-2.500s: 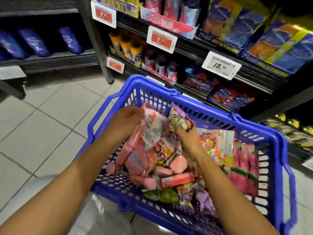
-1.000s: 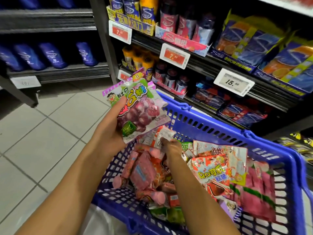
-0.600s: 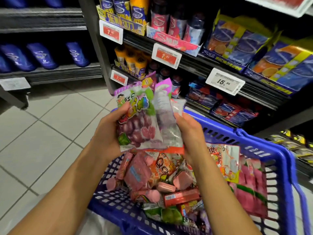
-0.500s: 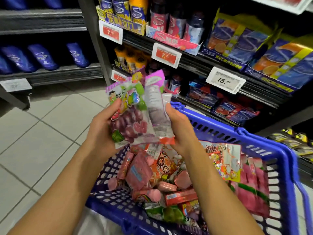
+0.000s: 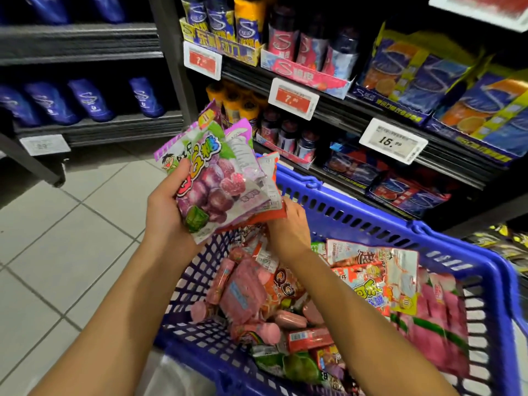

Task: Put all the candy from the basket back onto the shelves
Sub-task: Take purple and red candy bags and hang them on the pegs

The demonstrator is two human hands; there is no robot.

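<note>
A blue plastic basket (image 5: pixel 428 232) sits in front of me, full of candy: pink rolls (image 5: pixel 243 292), an orange QQ bag (image 5: pixel 285 284), a red-and-white bag (image 5: pixel 374 275) and pink packs (image 5: pixel 440 315). My left hand (image 5: pixel 165 210) grips a stack of candy bags above the basket's left rim, a purple grape gummy bag (image 5: pixel 211 184) on top. My right hand (image 5: pixel 288 227) is at the stack's lower right edge, fingers curled against an orange-edged bag (image 5: pixel 265 215). Whether it pinches that bag is hidden.
Shelves (image 5: pixel 371 115) at the right hold gum bottles, blue-and-orange boxes and price tags (image 5: pixel 393 140). A second shelf unit (image 5: pixel 94 127) at the left holds blue pouches. Grey floor tiles (image 5: pixel 71 238) lie to the left of the basket.
Both hands lifted candy bags out of the basket. The bags are now gathered into my left hand, and my right hand has dropped to the stack's lower edge.
</note>
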